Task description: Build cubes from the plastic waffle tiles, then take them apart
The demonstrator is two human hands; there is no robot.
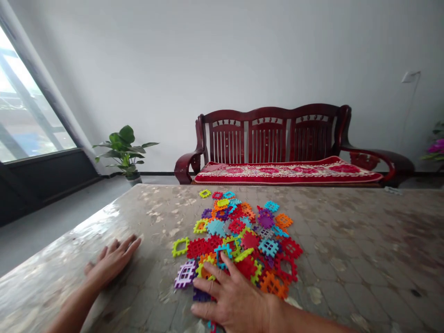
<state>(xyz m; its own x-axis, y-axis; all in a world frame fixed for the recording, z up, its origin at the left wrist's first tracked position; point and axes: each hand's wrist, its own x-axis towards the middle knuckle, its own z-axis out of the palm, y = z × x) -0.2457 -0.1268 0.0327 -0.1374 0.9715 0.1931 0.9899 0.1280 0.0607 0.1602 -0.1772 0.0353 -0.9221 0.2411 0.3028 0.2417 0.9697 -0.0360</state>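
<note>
A loose heap of colourful plastic interlocking tiles (250, 240) with toothed edges lies across the middle of the table. My right hand (236, 296) rests over the near end of the heap, fingers spread and touching the tiles; part of the pile is hidden beneath it. Just beyond its fingertips is a blue frame-shaped tile (223, 252). To the left of the fingers lies a lilac window tile (185, 274). My left hand (113, 259) lies on the tabletop away from the pile, fingers extended and nothing in it.
The table (347, 259) has a patterned, glossy cover. Behind it stands a dark red wooden bench (272, 132) with a red floral cushion (287, 172). A potted plant (126, 150) is on the floor at the back left, near a window (27, 101).
</note>
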